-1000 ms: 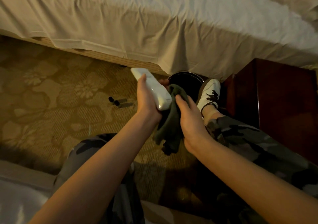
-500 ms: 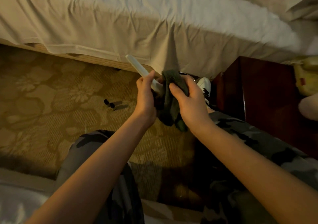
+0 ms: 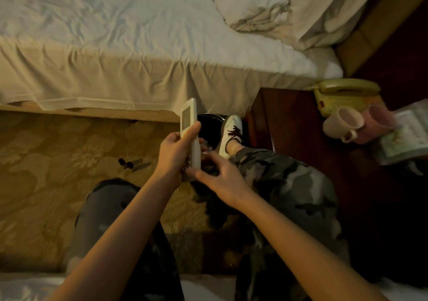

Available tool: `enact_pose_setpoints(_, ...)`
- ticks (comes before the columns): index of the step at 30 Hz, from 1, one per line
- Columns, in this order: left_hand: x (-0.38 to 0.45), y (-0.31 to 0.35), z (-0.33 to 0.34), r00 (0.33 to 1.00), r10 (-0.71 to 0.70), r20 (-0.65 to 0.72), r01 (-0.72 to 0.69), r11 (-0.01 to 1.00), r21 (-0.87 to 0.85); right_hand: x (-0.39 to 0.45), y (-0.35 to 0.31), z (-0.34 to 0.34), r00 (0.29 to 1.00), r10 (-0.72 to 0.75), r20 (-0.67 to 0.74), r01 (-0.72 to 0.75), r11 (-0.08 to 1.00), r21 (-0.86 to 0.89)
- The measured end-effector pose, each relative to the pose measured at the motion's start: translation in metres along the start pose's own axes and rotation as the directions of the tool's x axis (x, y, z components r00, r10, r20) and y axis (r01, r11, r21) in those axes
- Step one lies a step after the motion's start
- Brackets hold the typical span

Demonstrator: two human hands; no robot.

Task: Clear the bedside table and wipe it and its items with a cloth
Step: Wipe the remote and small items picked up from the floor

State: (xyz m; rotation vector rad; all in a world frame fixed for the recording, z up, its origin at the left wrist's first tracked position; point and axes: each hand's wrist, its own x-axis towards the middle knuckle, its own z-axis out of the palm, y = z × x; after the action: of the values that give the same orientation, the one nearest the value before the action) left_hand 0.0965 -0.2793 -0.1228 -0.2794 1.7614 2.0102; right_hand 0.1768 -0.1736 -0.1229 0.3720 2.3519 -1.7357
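My left hand (image 3: pixel 176 155) grips a white remote control (image 3: pixel 190 127) upright over my lap, its small screen facing me. My right hand (image 3: pixel 220 178) holds a dark green cloth (image 3: pixel 209 170) against the remote's lower end, and the cloth hangs down under the palm, mostly hidden. The dark wooden bedside table (image 3: pixel 291 127) stands to the right. On it are a yellowish telephone (image 3: pixel 342 94), a white mug (image 3: pixel 342 124), a pink mug (image 3: pixel 377 122) and a plastic-wrapped booklet (image 3: pixel 407 138).
The bed with white sheets (image 3: pixel 139 46) and pillows fills the top. A black bin (image 3: pixel 208 124) stands between bed and table, beside my white shoe (image 3: pixel 231 131). Two small dark batteries (image 3: pixel 126 163) lie on the patterned carpet to the left.
My left hand turned the remote from slanted to upright. My right hand slid the cloth down to its lower end. The view rose, bringing the table's items into sight.
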Motion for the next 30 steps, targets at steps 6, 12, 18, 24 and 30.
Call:
enact_pose_setpoints(6, -0.032, 0.015, 0.048, 0.996, -0.024, 0.084, 0.031, 0.996, -0.087, -0.055, -0.001, -0.032, 0.995, -0.045, -0.090, 0.057, 0.990, 0.129)
enact_pose_setpoints(12, -0.078, 0.023, 0.119, 0.897, 0.134, 0.422, -0.169, 0.984, 0.047, -0.097, -0.008, -0.073, 0.927, 0.100, -0.361, 0.073, 0.897, 0.435)
enact_pose_setpoints(18, -0.108, 0.025, 0.193, 0.766, 0.066, 0.640, -0.139, 0.988, 0.064, -0.143, 0.005, -0.121, 0.847, 0.208, -0.490, 0.198, 0.732, 0.652)
enact_pose_setpoints(24, -0.113, -0.021, 0.239, 0.695, -0.035, 0.718, -0.266, 0.916, 0.302, -0.180, 0.050, -0.177, 0.720, 0.351, -0.599, 0.103, 0.800, 0.592)
enact_pose_setpoints(30, -0.090, -0.079, 0.251, 0.656, 0.057, 0.753, -0.711, 0.382, 0.591, -0.177, 0.119, -0.241, 0.645, 0.524, -0.557, -0.201, 0.819, 0.537)
